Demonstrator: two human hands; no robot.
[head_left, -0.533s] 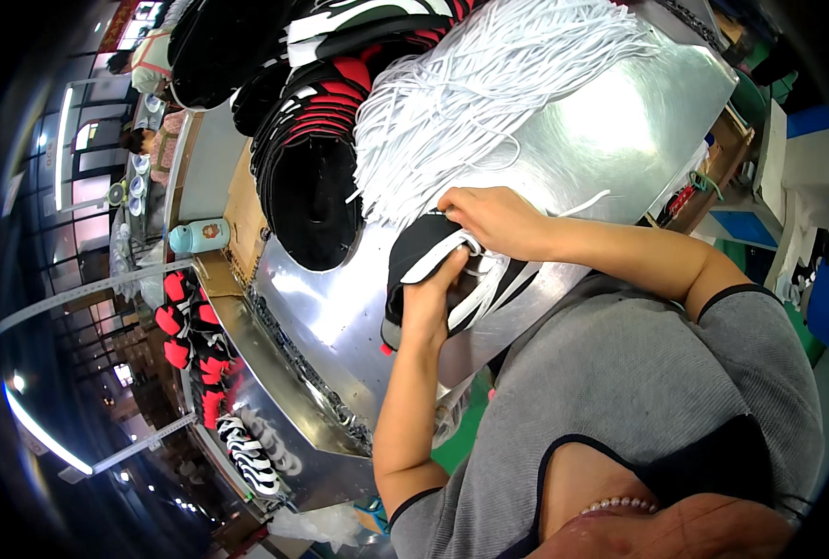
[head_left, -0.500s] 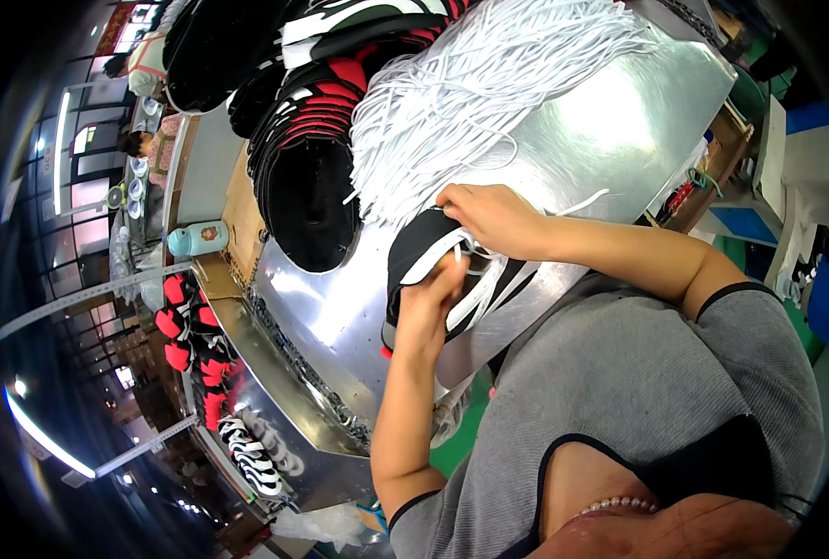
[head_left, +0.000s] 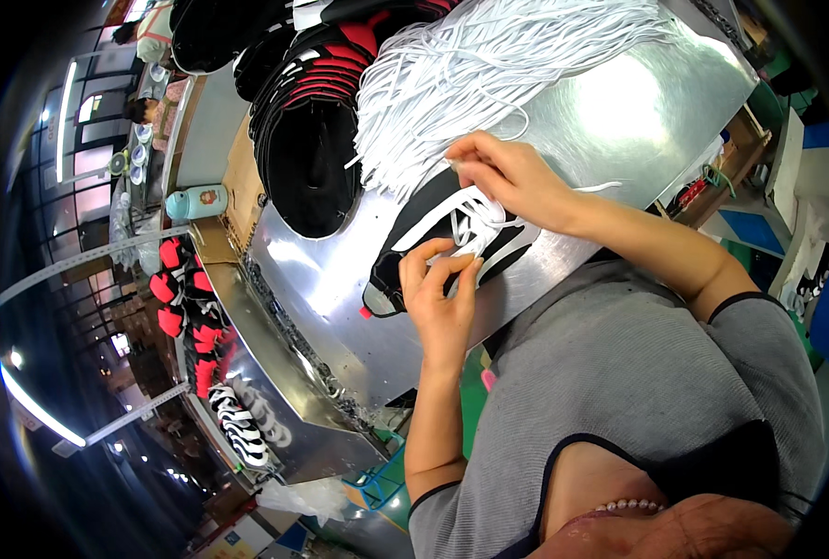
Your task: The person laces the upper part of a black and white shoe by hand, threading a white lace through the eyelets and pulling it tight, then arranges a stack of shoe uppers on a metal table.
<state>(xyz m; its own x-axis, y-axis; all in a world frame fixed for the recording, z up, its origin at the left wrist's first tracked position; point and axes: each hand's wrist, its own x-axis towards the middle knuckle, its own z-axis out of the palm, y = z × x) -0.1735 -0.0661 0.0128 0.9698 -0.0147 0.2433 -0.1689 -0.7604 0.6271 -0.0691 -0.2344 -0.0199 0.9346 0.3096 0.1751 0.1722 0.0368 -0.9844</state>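
On the metal tabletop [head_left: 610, 130] in front of me lies a black shoe upper [head_left: 422, 224] with white stripes and a small red tab at its left end. A white shoelace [head_left: 478, 220] runs in loose loops over its middle. My left hand [head_left: 442, 296] is at the near left side of the upper, thumb and forefinger pinched on the lace. Over the far side, my right hand [head_left: 509, 179] has its fingers drawn together near the upper's edge. What its fingertips hold, if anything, is too small to make out.
A large heap of white laces [head_left: 498, 74] covers the table's far part. Left of it stand nested black and red shoe uppers [head_left: 314, 186]. Beyond the left edge are a light-blue bottle [head_left: 197, 202] and red-and-black pieces [head_left: 191, 307]. An open wooden drawer [head_left: 726, 163] is at right.
My left hand has drawn back from over the upper, baring the looped lace. My right hand has shifted slightly toward the far side. The whole view has moved a little.
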